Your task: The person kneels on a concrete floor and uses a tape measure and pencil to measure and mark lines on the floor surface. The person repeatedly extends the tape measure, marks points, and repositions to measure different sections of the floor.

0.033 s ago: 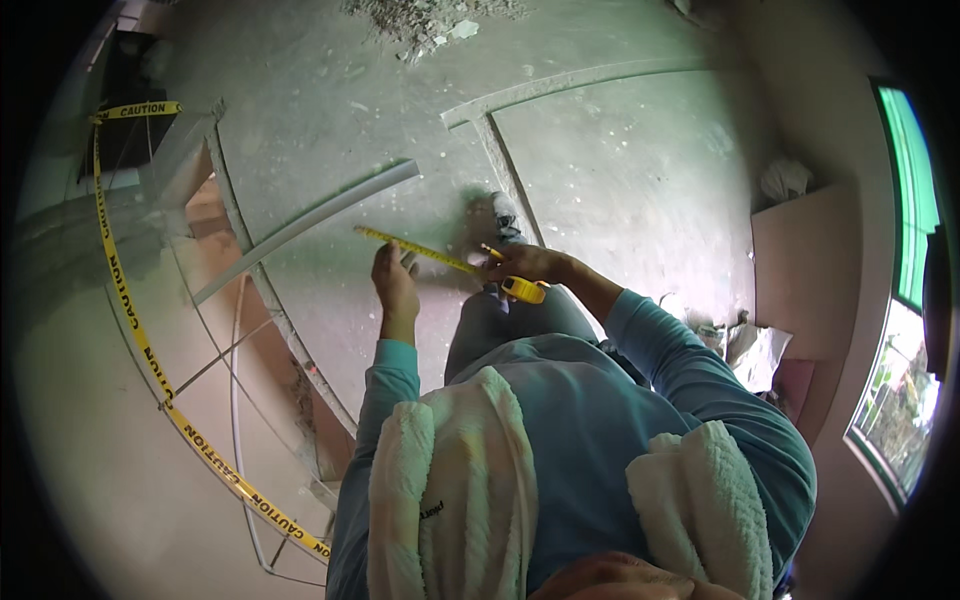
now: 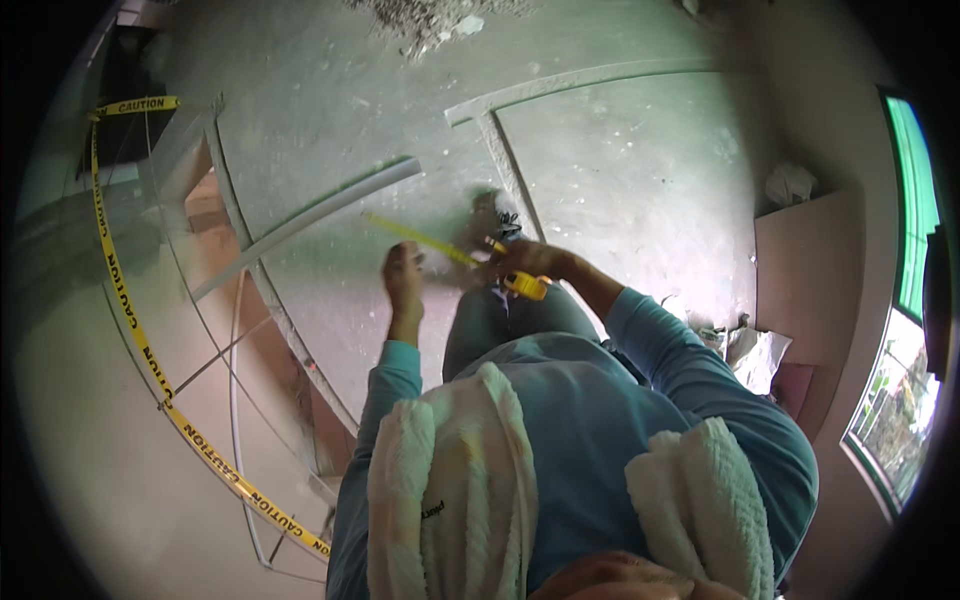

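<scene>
My right hand (image 2: 534, 261) is closed on a yellow tape measure (image 2: 525, 286) in front of my legs. From it a yellow blade (image 2: 418, 239) runs out to the upper left. A short yellow pencil (image 2: 495, 244) also sticks out from the fingers of that hand. Close below the blade is my left hand (image 2: 402, 275), raised with its fingers blurred; whether they touch the blade I cannot tell. Beyond the blade's tip, a long grey strip (image 2: 340, 200) lies across the floor and over the edge of an opening.
Yellow caution tape (image 2: 135, 320) bounds the left side, beside a floor opening (image 2: 215, 230) crossed by thin rods. Low ridges (image 2: 500, 160) mark the concrete floor. Rubble (image 2: 440, 25) lies at the far end. A board (image 2: 805, 270) stands on the right, near a window (image 2: 910, 200).
My left hand has shifted slightly right and its fingers are now more blurred. The blade's tip has swung a little to the right. The right hand keeps its hold.
</scene>
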A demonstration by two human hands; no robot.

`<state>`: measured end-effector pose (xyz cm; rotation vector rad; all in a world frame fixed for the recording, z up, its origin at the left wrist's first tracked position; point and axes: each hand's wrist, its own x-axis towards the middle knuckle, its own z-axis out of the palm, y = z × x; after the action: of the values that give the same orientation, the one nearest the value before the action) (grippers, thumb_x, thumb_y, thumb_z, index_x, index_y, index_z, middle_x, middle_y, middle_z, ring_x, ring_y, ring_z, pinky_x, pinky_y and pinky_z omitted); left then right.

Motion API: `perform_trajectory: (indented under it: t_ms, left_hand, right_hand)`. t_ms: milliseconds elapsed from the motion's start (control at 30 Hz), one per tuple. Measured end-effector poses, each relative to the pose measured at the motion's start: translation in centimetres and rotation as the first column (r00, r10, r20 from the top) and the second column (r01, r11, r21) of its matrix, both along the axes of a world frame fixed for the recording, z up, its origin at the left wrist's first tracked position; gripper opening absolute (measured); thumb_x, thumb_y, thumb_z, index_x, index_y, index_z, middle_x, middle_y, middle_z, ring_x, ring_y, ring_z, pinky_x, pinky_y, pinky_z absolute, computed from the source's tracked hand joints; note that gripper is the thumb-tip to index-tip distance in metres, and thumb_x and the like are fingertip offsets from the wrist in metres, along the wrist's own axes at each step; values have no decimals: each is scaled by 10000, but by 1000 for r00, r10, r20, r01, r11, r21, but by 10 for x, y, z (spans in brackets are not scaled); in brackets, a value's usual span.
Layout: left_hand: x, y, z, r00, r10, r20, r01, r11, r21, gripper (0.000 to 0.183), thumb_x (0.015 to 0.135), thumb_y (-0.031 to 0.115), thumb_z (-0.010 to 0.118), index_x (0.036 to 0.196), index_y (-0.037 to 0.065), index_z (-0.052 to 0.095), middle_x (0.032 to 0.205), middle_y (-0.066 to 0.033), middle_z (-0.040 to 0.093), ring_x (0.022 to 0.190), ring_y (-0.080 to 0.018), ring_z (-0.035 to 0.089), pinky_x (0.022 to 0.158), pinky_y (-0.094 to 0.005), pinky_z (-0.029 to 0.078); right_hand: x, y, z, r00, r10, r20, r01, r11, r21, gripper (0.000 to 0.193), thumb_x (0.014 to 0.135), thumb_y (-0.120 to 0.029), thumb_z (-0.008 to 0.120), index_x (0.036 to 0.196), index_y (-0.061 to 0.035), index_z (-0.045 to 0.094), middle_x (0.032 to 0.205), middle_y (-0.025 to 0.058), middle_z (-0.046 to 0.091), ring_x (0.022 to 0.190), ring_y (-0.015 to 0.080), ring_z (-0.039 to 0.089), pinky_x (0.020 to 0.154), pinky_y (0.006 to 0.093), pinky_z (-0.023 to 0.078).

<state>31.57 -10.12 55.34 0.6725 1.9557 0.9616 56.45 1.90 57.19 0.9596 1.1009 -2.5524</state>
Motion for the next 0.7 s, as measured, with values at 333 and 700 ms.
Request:
perform_trajectory:
  t_ms: [333,700]
  left_hand:
    - [167,-86,-31,207,-935,288,977,182,-111,303,884,318,636,1018,47,651,933,-166,677,912,-348,659,861,-464,487]
    - [33,-30,-118,12,-926,378,976,93,196,343,891,346,641,1060,47,642,917,-175,673,917,-345,661,864,-453,495]
  right_hand:
    - [3,102,-114,883,-235,407,243,969,34,269,898,-225,650,1042,3,642,825,84,670,676,181,671,606,328,560]
    - [-53,128,-175,794,-435,425,451,890,68,258,941,-260,599,1075,-39,608,845,91,696,711,172,671,594,313,537]
